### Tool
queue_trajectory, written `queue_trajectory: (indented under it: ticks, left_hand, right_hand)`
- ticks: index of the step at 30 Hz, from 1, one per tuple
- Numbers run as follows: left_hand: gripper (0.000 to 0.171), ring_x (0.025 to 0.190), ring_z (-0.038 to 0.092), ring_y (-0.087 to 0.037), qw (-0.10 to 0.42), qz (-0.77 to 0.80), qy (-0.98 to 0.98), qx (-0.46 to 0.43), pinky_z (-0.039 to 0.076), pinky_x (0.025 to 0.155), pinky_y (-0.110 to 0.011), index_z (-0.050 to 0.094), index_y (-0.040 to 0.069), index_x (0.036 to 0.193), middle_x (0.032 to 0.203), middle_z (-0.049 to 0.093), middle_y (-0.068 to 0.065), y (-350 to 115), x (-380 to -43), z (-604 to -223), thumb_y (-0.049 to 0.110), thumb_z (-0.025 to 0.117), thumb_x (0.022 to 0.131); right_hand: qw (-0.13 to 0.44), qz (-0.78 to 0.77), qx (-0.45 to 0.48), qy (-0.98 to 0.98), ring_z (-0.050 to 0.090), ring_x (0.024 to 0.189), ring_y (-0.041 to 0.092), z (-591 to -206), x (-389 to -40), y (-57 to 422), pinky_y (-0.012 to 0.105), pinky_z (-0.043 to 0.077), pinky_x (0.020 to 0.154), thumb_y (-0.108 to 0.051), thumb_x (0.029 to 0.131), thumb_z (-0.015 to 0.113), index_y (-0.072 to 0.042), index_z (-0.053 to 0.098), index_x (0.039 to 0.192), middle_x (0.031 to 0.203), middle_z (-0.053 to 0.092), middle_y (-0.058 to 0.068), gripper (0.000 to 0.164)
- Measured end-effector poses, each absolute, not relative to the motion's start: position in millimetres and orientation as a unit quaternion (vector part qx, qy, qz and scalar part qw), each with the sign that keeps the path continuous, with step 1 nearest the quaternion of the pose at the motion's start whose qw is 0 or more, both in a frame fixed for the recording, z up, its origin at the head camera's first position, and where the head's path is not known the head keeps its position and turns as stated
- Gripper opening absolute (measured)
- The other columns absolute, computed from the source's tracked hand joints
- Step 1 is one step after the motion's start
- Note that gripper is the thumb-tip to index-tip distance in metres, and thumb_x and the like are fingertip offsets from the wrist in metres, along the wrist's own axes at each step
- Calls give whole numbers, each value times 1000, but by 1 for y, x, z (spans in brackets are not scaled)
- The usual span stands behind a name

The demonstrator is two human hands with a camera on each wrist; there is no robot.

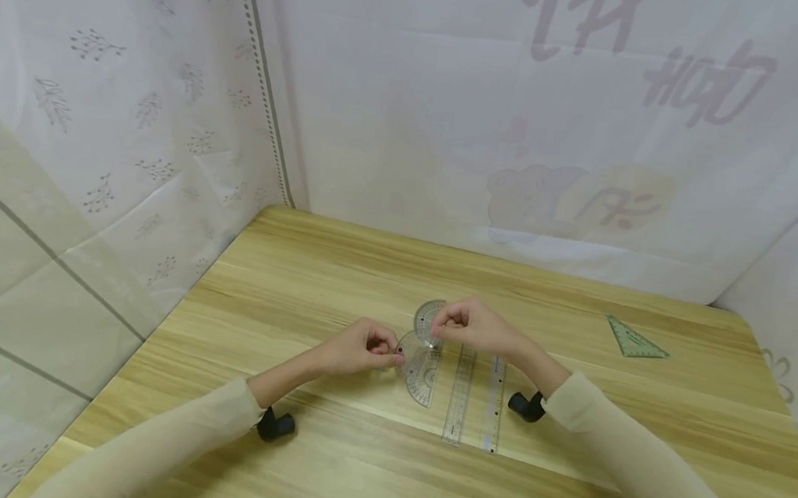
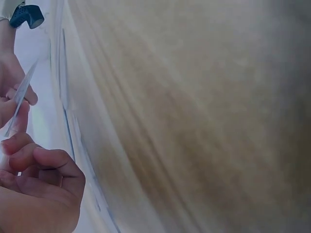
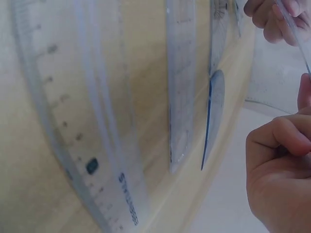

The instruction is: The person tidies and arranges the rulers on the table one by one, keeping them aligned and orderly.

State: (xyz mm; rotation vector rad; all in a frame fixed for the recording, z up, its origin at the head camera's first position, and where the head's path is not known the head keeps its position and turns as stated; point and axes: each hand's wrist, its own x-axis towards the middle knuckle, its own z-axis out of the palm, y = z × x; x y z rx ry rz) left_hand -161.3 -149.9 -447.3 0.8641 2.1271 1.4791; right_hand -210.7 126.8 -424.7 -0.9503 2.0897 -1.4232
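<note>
Between the two hands is a clear rounded protractor [image 1: 414, 345], seen as a thin edge-on sheet in the wrist views. My left hand [image 1: 363, 348] pinches its left side between thumb and fingers. From the upper right, my right hand [image 1: 473, 327] pinches it with thumb and index fingertip, the other fingers curled. Under and around the held piece, a smaller protractor [image 1: 429, 314] and a larger half-round protractor [image 1: 422, 380] lie on the wooden table. In the right wrist view the held protractor [image 3: 295, 36] stands well above the tabletop.
Two clear straight rulers lie side by side, one [image 1: 457, 406] nearer the protractors and one [image 1: 494, 413] farther right. A green set square [image 1: 634, 342] lies at the right of the table [image 1: 326, 462]. Pale printed curtains [image 1: 396, 108] surround the back and sides.
</note>
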Motion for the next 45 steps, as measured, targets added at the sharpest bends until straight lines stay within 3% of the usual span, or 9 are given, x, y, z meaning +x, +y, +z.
queue_trajectory:
  ticks: [8, 15, 20, 30, 45]
  left_hand:
    - [21, 61, 39, -8, 185, 520, 770, 319, 35, 59, -23, 64, 5, 78, 66, 42, 5, -151, -154, -449, 12, 71, 97]
    - [24, 64, 41, -9, 182, 502, 781, 324, 35, 61, -23, 61, 11, 74, 68, 42, 5, -153, -147, -452, 12, 73, 96]
    - [22, 62, 40, -7, 170, 499, 779, 339, 35, 61, -23, 64, 9, 75, 65, 42, 7, -153, -144, -452, 11, 73, 95]
    - [19, 54, 34, -3, 187, 494, 770, 358, 31, 55, -20, 67, 8, 77, 59, 38, 11, -158, -135, -451, 7, 72, 96]
    - [29, 55, 32, 0, 229, 443, 774, 389, 31, 56, -19, 59, 12, 70, 59, 36, 13, -163, -130, -445, 3, 74, 92]
  right_hand:
    - [227, -517, -324, 759, 41, 61, 11, -428, -201, 124, 24, 42, 65, -8, 98, 68, 2, 74, 98, 78, 60, 17, 12]
    - [233, -507, -316, 768, 33, 54, 7, -430, -193, 120, 21, 32, 54, -9, 96, 70, 2, 74, 96, 62, 44, -4, 12]
    - [231, -506, -321, 766, 33, 54, 7, -431, -189, 118, 22, 33, 55, -6, 96, 69, 3, 74, 96, 66, 51, -2, 10]
    - [230, -490, -365, 757, 31, 51, 5, -433, -183, 114, 20, 30, 51, -5, 97, 68, 2, 74, 94, 59, 43, -8, 10]
    - [256, -468, -368, 761, 32, 51, 5, -436, -172, 103, 20, 31, 51, -6, 96, 69, -1, 75, 92, 57, 41, -9, 9]
